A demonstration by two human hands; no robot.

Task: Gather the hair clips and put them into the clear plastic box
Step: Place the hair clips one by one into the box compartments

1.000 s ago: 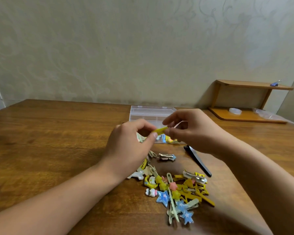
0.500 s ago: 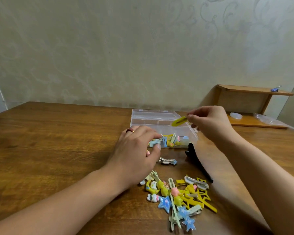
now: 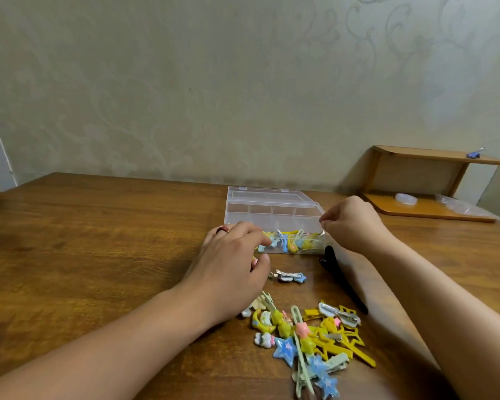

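Note:
The clear plastic box (image 3: 272, 209) lies open at the table's middle, with several coloured clips (image 3: 293, 242) in its front compartment. My right hand (image 3: 351, 226) hovers at the box's right front corner, fingers curled, thumb and forefinger together; no clip shows in it. My left hand (image 3: 231, 262), with a red ring, hangs over the box's front left corner, fingers bent; a yellow speck shows under them and the palm is hidden. A blue star clip (image 3: 289, 277) lies just right of its thumb. The pile of hair clips (image 3: 309, 339) lies nearer to me.
A long black clip (image 3: 342, 280) lies beside my right forearm. A wooden shelf unit (image 3: 425, 180) stands at the back right with a clear round lid (image 3: 406, 198) and a plastic bag on it. The wall runs along the table's far edge.
My right hand carried the yellow clip from between both hands to the box's right corner, and the clip is no longer seen in it. My left hand dropped toward the table.

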